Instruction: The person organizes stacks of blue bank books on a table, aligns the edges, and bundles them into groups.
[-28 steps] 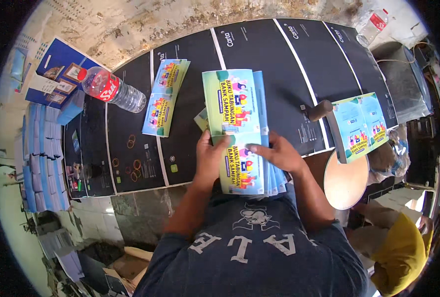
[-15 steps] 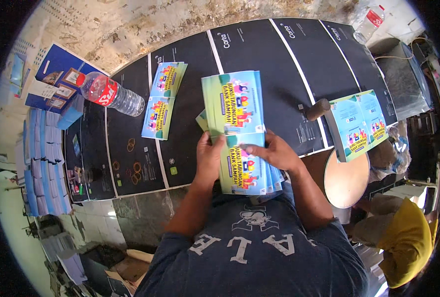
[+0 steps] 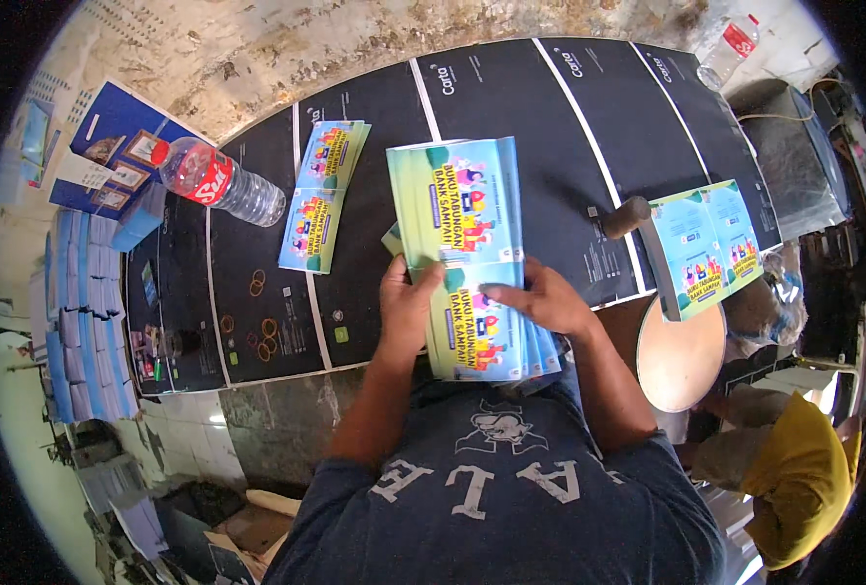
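Between my two hands is a loosely fanned stack of colourful printed booklets (image 3: 467,214), blue and green with cartoon figures, held over the near edge of the table. My left hand (image 3: 411,297) is closed on its left side, thumb on top. On the right side my right hand (image 3: 550,295) grips it, the thumb lying across the face. Fingers of both hands are partly hidden beneath. Beyond my left hand lies a small pile of similar booklets (image 3: 324,195). A thicker stack (image 3: 708,249) stands at the right, with a dark cylindrical object (image 3: 627,216) beside it.
The table (image 3: 511,97) has a dark covering with white strips. A water bottle (image 3: 220,182) lies at the left, near several rubber bands (image 3: 267,346). Tall paper stacks (image 3: 87,322) stand far left. A round stool (image 3: 682,356) and a person in yellow (image 3: 804,478) are at right.
The booklets in my hands have spread slightly wider, with more layered edges showing along the left. Both hands keep their grip and have barely moved.
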`<state>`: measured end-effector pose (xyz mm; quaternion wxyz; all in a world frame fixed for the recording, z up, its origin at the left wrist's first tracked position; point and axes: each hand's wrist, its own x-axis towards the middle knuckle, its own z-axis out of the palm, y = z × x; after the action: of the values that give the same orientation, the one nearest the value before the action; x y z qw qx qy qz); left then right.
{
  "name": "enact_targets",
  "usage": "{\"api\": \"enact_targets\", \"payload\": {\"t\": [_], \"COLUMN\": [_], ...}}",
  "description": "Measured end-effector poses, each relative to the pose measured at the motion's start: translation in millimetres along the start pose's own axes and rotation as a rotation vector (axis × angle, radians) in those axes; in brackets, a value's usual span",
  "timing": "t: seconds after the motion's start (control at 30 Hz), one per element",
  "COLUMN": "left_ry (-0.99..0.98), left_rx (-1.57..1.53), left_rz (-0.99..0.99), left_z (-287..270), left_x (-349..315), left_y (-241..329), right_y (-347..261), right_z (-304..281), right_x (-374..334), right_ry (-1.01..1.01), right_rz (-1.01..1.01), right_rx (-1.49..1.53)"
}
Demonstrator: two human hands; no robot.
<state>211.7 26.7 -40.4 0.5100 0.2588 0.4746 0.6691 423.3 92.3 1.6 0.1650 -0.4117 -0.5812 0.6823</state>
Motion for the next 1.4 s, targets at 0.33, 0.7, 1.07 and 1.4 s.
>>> {"api": "enact_targets", "payload": {"t": [0.33,0.7,1.07,1.4], "left_ry": [-0.047,0.027,-0.006,-0.037], "left_rx": [0.11,-0.052,0.371,0.102], "left_rz": [0.027,0.012,0.069,-0.088], "left_z": [-6.5,-19.6,9.0,-7.0], "left_x": [1.9,8.0,6.7,2.8], "left_y": [10.8,19.6,-6.6,17.4], "right_y": [20.3,13.0,11.6,30.0], "right_z": [-10.5,-22.8,-0.8,-18.9], "right_x": [-3.5,-7.0,3.6,4.0], "right_ry": [0.112,0.001,-0.003,-0.047], "right_rz": [-0.099,-0.042,-0.092,-0.013], "right_rx": [-0.148,0.129,0.147,0.239]}}
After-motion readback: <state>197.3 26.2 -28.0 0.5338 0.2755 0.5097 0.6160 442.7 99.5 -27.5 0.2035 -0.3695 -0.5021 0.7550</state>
